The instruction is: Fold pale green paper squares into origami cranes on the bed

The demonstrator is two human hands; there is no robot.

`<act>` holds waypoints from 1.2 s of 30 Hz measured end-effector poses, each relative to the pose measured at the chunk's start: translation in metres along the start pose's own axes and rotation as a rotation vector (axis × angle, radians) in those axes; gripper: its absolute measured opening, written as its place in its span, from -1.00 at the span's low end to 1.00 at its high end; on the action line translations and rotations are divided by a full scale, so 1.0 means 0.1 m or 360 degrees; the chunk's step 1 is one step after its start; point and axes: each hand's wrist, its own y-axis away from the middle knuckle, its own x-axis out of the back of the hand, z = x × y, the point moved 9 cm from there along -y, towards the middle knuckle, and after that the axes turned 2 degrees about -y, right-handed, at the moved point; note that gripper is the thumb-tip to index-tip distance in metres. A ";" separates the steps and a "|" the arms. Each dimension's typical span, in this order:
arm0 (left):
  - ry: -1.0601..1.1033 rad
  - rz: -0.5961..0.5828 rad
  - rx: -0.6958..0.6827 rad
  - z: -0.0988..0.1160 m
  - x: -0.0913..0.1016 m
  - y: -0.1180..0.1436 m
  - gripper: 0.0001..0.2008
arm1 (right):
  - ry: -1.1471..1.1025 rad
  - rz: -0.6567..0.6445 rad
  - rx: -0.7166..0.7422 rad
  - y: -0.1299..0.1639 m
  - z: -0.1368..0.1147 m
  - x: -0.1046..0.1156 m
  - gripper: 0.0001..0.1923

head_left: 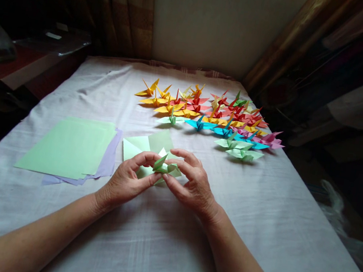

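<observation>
Both hands at table (185,250) centre: left hand (125,183) and right hand (191,184) pinching green paper crane (162,166) betw. fingertips. Finished cranes (212,113) at 1 o'clock, paper sheets (67,146) at 9. Best pulling wings evenly, w/ light grip, to avoid tearing.

Dim room, soft daylight on cloth; dark, warped edges

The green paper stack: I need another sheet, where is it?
In the head view, the green paper stack lies on the white cloth, left of the left hand, atop lilac sheets.
</observation>
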 end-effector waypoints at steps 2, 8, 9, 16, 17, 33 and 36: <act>-0.0022 -0.0008 -0.0005 -0.02 0.00 0.01 -0.72 | 0.0021 0.0026 0.0037 -0.01 -0.03 0.01 -0.80; -0.0207 0.0057 -0.0199 0.13 0.05 0.00 -0.79 | -0.0048 0.0046 0.0061 -0.04 -0.07 0.01 -0.91; -0.0229 0.0077 -0.0224 0.16 0.06 -0.01 -0.81 | -0.0070 0.0033 0.0047 -0.05 -0.07 0.00 -0.91; -0.0007 -0.0012 0.0021 0.04 0.00 0.00 -0.81 | -0.0083 0.0003 -0.0020 -0.04 -0.07 -0.03 -0.88; 0.0035 -0.0026 0.0061 0.03 -0.01 0.01 -0.80 | -0.0078 0.0004 -0.0046 -0.04 -0.06 -0.03 -0.89; 0.0407 -0.0138 0.0357 -0.06 -0.10 0.00 -0.60 | -0.0542 -0.0025 -0.0519 0.01 0.16 -0.08 -0.73; 0.0436 -0.0142 0.0394 -0.07 -0.10 0.00 -0.57 | -0.0573 -0.0030 -0.0602 0.02 0.20 -0.08 -0.66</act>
